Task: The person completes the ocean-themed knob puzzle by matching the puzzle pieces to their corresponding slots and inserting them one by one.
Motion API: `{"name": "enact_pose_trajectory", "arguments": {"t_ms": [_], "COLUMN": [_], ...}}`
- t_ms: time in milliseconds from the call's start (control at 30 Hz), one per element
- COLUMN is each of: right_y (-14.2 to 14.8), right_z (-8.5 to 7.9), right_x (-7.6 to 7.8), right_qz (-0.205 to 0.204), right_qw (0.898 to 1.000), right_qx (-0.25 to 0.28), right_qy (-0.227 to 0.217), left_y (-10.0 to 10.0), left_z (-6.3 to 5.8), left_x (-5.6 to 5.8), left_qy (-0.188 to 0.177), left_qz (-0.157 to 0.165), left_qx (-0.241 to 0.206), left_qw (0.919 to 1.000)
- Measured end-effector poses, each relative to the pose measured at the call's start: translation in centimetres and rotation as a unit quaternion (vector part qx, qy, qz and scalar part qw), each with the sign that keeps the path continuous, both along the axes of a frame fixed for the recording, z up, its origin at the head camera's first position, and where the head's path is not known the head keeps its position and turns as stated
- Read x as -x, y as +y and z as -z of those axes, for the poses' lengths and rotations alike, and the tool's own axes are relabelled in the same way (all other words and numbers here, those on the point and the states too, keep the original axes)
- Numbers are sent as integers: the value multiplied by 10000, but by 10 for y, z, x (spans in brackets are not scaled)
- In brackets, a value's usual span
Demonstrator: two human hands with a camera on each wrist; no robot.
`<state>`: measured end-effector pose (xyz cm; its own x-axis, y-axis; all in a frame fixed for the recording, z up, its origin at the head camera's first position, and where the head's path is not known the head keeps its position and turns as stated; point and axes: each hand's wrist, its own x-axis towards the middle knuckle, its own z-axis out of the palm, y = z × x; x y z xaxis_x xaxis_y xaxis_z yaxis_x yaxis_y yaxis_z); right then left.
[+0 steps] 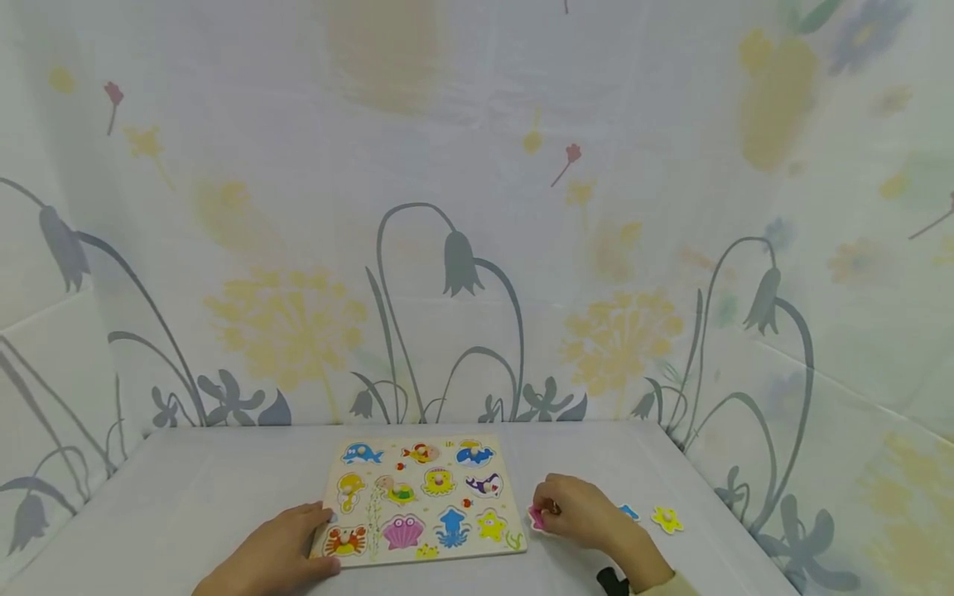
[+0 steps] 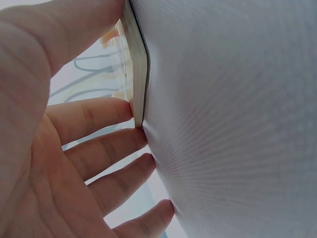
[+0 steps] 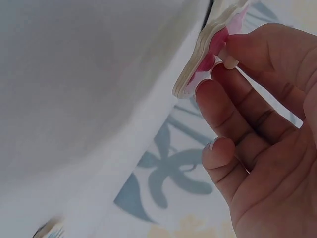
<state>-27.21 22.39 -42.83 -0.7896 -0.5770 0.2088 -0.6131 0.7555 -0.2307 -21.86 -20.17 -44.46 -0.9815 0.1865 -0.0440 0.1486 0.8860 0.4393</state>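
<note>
A wooden sea-animal puzzle board (image 1: pixel 417 556) lies on the white table. My left hand (image 1: pixel 277 542) rests at its near left corner, thumb by the front edge and fingertips (image 2: pixel 121 106) along the left side. In the left wrist view, those fingers are nearly straight against the board edge (image 2: pixel 140 84) and the tabletop. To the right of the board, my right hand (image 1: pixel 570 511) pinches a pink puzzle piece (image 3: pixel 215 44) by its small wooden knob (image 3: pixel 229 60). Most of that piece is hidden in the head view. Whether it touches the table I cannot tell.
A yellow star piece (image 1: pixel 667 520) lies right of my right hand, and a blue piece (image 1: pixel 629 512) is partly hidden behind my right wrist. A dark object (image 1: pixel 613 581) shows below that wrist. A flower-printed curtain (image 1: pixel 477 348) hangs behind the table.
</note>
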Motion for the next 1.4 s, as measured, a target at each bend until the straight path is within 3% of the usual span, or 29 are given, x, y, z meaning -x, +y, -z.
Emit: {"name": "enact_pose_trajectory", "arguments": {"t_ms": [400, 867, 1400], "right_y": [-56, -115, -151], "right_z": [-1, -4, -2], "right_x": [6, 6, 6], "right_qz": [-307, -842, -1258], "right_qw": [9981, 9935, 9889], "right_qx": [-218, -554, -742], "right_qy": [-494, -527, -270], "left_y": [0, -1, -1], "left_z": [0, 2, 1], "left_x": [-1, 0, 0], "left_qy": [59, 131, 90], "left_qz": [54, 74, 75], "left_qx": [-32, -40, -106], "left_qw": [10000, 9999, 9999]}}
